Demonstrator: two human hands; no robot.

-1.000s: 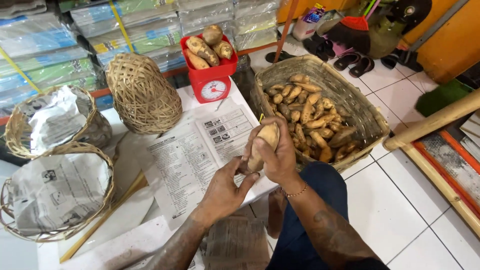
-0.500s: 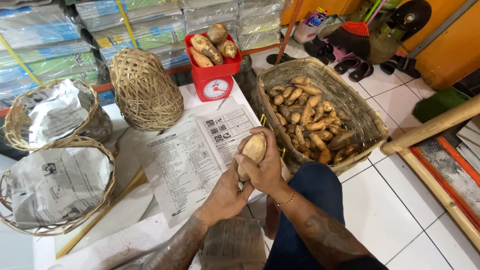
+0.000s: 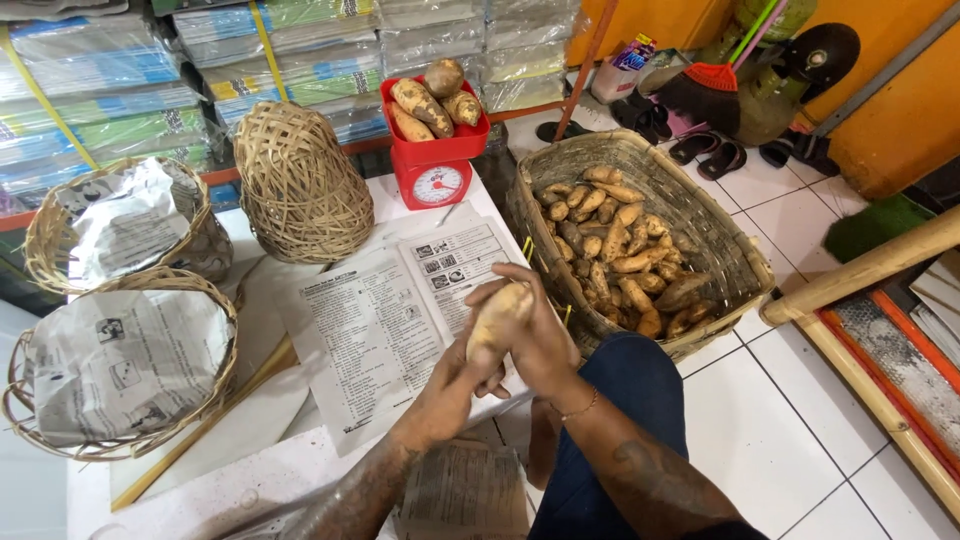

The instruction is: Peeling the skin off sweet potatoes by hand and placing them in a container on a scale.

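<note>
Both hands hold one pale sweet potato (image 3: 497, 322) upright over the edge of a white table (image 3: 250, 470). My left hand (image 3: 455, 385) wraps its lower end from below. My right hand (image 3: 535, 335) cups it from the right side. Under the hands lies an open newspaper sheet (image 3: 385, 320). To the right, on the floor, a big woven basket (image 3: 720, 250) holds several sweet potatoes (image 3: 620, 255).
A red kitchen scale (image 3: 437, 175) with three sweet potatoes in its tray stands at the table's back. Beside it are stacked upturned woven baskets (image 3: 297, 185). Two paper-lined baskets (image 3: 120, 350) sit at left. Bamboo poles (image 3: 870, 265) and sandals (image 3: 710, 155) lie at right.
The hands have turned the sweet potato and lowered it slightly toward me; the grip shifted, with the left hand now lower on it.
</note>
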